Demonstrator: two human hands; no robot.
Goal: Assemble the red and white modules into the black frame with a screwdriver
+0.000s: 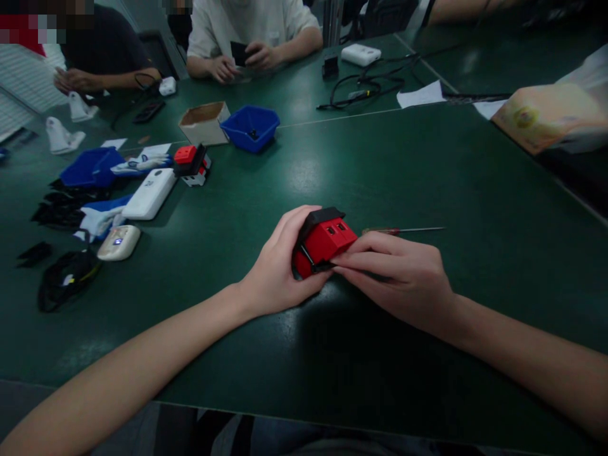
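My left hand (278, 266) is wrapped around a red and black plastic housing (327, 242), which is held tilted just above the green table. Two small rectangular openings show on its red top face, and a thin dark rod runs along its near side. The fingertips of my right hand (399, 269) are pinched together against the lower right corner of the housing. A bit of black shows at those fingertips, but I cannot make out what it is. Just beyond my right hand lies a screwdriver (399, 230), its reddish handle partly hidden behind the fingers.
At left lie a similar red, black and white block (192, 164), a white power bank (149, 194), gloves (142, 163), a cream device (120, 242) and a coiled black cable (66, 278). Blue bins (251, 128) and a cardboard box (204, 123) stand farther back. Two people sit opposite.
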